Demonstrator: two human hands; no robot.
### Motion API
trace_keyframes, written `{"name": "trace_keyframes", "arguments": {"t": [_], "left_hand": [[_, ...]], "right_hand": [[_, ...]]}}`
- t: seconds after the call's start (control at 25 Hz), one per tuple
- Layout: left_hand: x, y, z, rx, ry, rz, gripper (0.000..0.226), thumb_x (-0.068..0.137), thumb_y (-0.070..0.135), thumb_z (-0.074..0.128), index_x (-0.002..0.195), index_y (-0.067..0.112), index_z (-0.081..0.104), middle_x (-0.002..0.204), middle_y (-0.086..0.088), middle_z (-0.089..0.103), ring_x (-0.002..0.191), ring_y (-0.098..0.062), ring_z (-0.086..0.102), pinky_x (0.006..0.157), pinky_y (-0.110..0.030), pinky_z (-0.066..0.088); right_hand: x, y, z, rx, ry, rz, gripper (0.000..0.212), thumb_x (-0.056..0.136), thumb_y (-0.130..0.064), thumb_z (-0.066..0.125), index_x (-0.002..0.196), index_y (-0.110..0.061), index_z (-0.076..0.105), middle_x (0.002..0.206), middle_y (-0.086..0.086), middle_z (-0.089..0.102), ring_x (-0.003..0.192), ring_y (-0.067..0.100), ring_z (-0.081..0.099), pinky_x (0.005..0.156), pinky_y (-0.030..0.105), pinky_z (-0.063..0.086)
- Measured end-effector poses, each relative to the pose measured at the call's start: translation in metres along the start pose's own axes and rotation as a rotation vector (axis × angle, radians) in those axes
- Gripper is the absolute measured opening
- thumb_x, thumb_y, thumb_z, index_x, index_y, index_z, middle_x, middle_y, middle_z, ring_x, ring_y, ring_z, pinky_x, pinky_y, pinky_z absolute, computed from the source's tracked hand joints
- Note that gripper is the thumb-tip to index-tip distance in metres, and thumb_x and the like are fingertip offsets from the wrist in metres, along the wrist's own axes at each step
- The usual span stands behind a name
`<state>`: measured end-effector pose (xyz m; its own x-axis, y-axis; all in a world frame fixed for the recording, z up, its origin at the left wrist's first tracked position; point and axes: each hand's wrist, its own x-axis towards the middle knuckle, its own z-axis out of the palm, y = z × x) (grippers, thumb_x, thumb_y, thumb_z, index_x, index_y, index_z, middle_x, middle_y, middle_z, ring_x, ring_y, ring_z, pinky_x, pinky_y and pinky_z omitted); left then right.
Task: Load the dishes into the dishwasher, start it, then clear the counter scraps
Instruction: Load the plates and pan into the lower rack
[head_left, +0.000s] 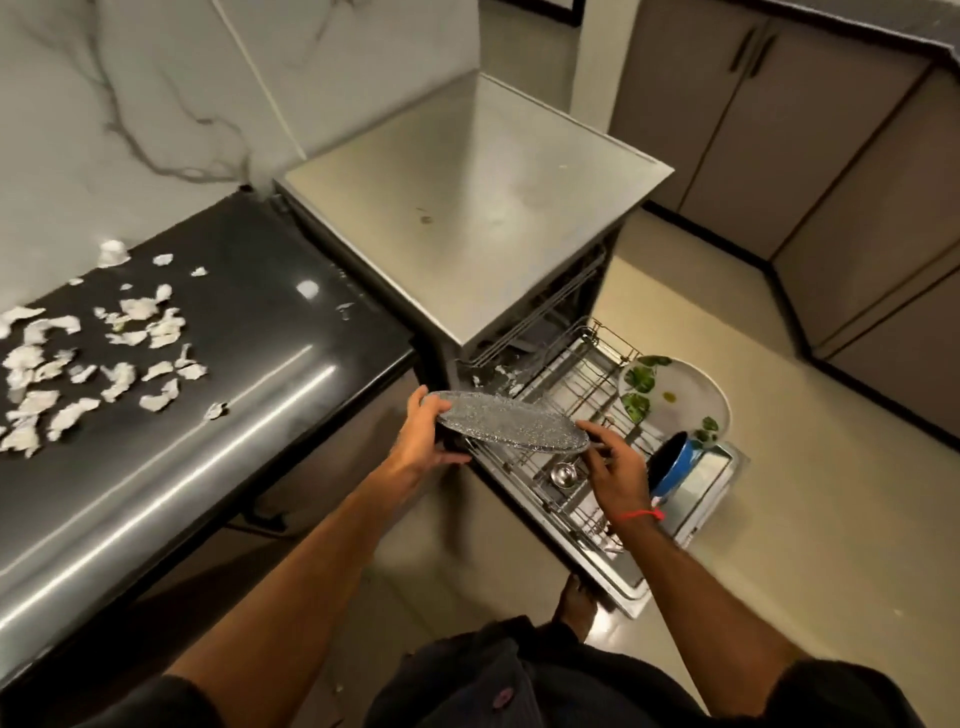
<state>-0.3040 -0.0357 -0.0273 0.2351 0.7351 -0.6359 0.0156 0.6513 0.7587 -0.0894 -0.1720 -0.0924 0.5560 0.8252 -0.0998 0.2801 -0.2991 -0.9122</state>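
A: In the head view, what do the hands hold?

B: At centre frame, the left hand (427, 434) grips the left rim of a flat round grey speckled plate (506, 421), thumb on top. The right hand (615, 470) touches its right edge with loosely curled fingers; whether it grips, I cannot tell.

A: And below it?

B: The wire lower rack (582, 389) of the open steel dishwasher (467, 208), pulled out. At right of centre stand a white leaf-patterned plate (675, 400) and a blue pot (675, 465); a small steel cup (562, 474) lies nearer.

A: The counter?

B: White torn scraps (104, 358) are scattered over the black glossy counter (260, 322) at left.
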Motion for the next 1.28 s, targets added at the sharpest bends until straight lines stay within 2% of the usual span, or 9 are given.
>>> {"name": "trace_keyframes", "arguments": {"t": [0.12,0.24,0.32,0.44,0.6,0.8,0.92,1.12,1.28], "left_hand": [[0.027,-0.003,0.041,-0.021,0.087,-0.130,0.019,0.098,0.020,0.037,0.112,0.013,0.047,0.115,-0.016,0.054,0.092,-0.036,0.064,0.056,-0.046,0.058],[0.052,-0.004,0.062,0.050,0.172,-0.166,0.021,0.096,0.021,0.034,0.108,0.009,0.047,0.093,-0.015,0.061,0.061,-0.029,0.067,0.043,-0.033,0.053],[0.079,-0.012,0.078,0.101,0.196,-0.210,0.021,0.096,0.020,0.034,0.110,0.009,0.045,0.093,-0.016,0.059,0.056,-0.027,0.067,0.042,-0.032,0.053],[0.123,-0.030,0.084,0.130,0.204,-0.269,0.023,0.097,0.019,0.035,0.117,0.010,0.042,0.109,-0.020,0.053,0.063,-0.032,0.066,0.044,-0.037,0.056],[0.207,-0.065,0.084,0.191,0.189,-0.354,0.032,0.103,0.026,0.035,0.129,0.009,0.044,0.116,-0.020,0.060,0.063,-0.028,0.071,0.046,-0.038,0.057],[0.314,-0.127,0.080,0.277,0.209,-0.364,0.040,0.107,0.033,0.038,0.141,0.014,0.046,0.125,-0.017,0.062,0.076,-0.027,0.067,0.045,-0.040,0.059],[0.367,-0.171,0.073,0.319,0.256,-0.387,0.038,0.107,0.030,0.037,0.142,0.017,0.046,0.114,-0.011,0.065,0.073,-0.025,0.065,0.046,-0.039,0.059],[0.424,-0.213,0.059,0.365,0.302,-0.411,0.038,0.108,0.032,0.036,0.141,0.018,0.048,0.136,-0.014,0.055,0.085,-0.029,0.067,0.053,-0.042,0.061],[0.436,-0.226,0.053,0.417,0.275,-0.480,0.036,0.108,0.034,0.039,0.142,0.020,0.045,0.142,-0.012,0.050,0.117,-0.036,0.057,0.049,-0.042,0.058]], "right_hand": [[0.020,0.031,-0.022,-0.079,-0.123,0.002,0.033,0.094,-0.006,0.062,0.125,-0.013,0.066,0.109,0.006,0.068,0.095,0.021,0.065,0.092,0.038,0.053],[0.033,0.049,-0.030,-0.157,-0.287,0.005,0.038,0.095,-0.024,0.063,0.133,-0.016,0.061,0.112,0.008,0.065,0.092,0.015,0.061,0.087,0.022,0.047],[0.048,0.068,-0.029,-0.185,-0.372,0.085,0.043,0.094,-0.032,0.064,0.135,-0.018,0.059,0.119,0.008,0.061,0.098,0.016,0.059,0.092,0.023,0.045],[0.060,0.095,-0.010,-0.167,-0.420,0.211,0.048,0.093,-0.038,0.064,0.136,-0.019,0.058,0.133,0.007,0.058,0.123,0.020,0.054,0.104,0.025,0.038],[0.082,0.141,0.031,-0.069,-0.381,0.421,0.058,0.089,-0.056,0.061,0.141,-0.033,0.050,0.125,-0.008,0.061,0.115,0.011,0.055,0.095,0.023,0.039],[0.111,0.217,0.092,0.037,-0.386,0.517,0.063,0.087,-0.063,0.055,0.143,-0.035,0.046,0.122,-0.015,0.058,0.106,-0.006,0.046,0.082,-0.003,0.026],[0.123,0.267,0.129,0.113,-0.353,0.629,0.063,0.090,-0.059,0.057,0.145,-0.030,0.043,0.134,-0.008,0.057,0.120,0.003,0.048,0.092,0.011,0.030],[0.140,0.320,0.167,0.070,-0.313,0.719,0.081,0.084,-0.074,0.052,0.149,-0.029,0.036,0.148,0.001,0.049,0.135,0.021,0.045,0.102,0.024,0.031],[0.147,0.336,0.184,0.050,-0.321,0.748,0.081,0.089,-0.063,0.056,0.153,-0.020,0.032,0.153,0.003,0.043,0.139,0.021,0.041,0.114,0.031,0.033]]}}
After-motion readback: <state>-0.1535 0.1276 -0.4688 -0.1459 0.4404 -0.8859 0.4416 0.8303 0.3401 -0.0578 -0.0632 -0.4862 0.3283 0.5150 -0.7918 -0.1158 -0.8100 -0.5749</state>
